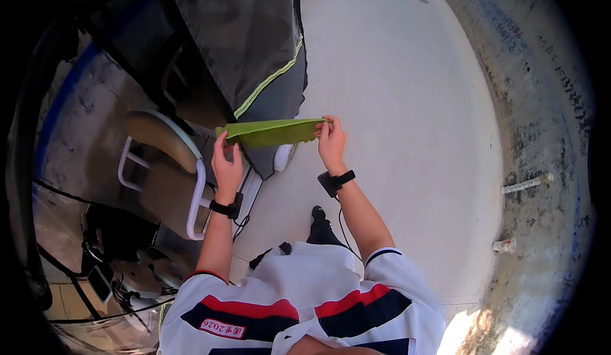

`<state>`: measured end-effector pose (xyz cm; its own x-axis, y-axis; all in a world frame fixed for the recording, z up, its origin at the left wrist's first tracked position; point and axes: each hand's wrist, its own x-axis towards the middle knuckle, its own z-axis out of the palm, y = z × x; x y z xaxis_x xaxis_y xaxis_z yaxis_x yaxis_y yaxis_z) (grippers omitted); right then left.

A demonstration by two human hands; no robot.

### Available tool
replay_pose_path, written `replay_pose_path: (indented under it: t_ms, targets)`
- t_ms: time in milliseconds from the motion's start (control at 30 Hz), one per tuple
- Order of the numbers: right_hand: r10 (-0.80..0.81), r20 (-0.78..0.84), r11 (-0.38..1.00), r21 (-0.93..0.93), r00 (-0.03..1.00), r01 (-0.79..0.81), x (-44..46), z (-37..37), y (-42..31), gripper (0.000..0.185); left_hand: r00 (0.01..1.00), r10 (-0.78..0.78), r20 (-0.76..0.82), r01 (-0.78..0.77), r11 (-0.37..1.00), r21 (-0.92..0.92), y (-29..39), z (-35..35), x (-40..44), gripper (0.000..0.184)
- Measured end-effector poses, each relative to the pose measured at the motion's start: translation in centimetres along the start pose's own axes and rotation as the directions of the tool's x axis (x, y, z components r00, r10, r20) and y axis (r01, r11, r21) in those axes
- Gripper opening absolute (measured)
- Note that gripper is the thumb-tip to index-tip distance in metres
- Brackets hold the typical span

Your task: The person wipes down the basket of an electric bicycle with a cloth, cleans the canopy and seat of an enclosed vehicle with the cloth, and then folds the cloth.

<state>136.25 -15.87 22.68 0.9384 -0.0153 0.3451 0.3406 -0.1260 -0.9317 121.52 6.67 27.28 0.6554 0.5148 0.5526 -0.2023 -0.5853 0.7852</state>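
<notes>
A green cloth (pixel 270 133) is stretched roughly level between my two hands. My left hand (pixel 226 162) pinches its left end, the thumb and fingers curled at the cloth's edge. At the other end, my right hand (pixel 331 142) grips the cloth's corner between thumb and fingers. The cloth looks folded along its upper edge and hangs slightly below it. Each wrist wears a black strap with a small box.
A vehicle with a dark, clear-windowed cover (pixel 254 37) stands at the left, with a brown seat (pixel 162 140) and white armrests (pixel 198 202). A concrete wall (pixel 534 126) with two protruding pipes (pixel 527 184) curves along the right. Pale pavement (pixel 407 113) runs between.
</notes>
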Motion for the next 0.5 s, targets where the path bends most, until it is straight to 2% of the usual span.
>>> replay_pose_path:
  t_ms: [133,233,333,500]
  targets:
    - [-0.043,0.076,0.990,0.138,0.996,0.032,8.2,1.1,0.5,0.020,0.997,-0.016,-0.072,0.019,0.999,0.040,1.0,4.4,4.5,0.047]
    - [-0.132,0.051,0.989,0.080,0.990,0.128,12.8,2.8,0.0,0.027,0.992,-0.002,-0.123,0.012,0.996,0.084,1.2,6.2,6.9,0.049]
    - [-0.141,0.085,0.981,0.144,0.986,0.128,15.1,5.7,-1.6,0.039,0.992,-0.027,-0.121,0.044,0.989,0.141,1.2,6.5,8.6,0.051]
    - [-0.273,0.209,0.953,0.190,0.939,0.235,16.7,13.1,-1.6,0.060,0.976,-0.039,-0.213,0.085,0.974,0.210,-0.3,5.8,10.4,0.054]
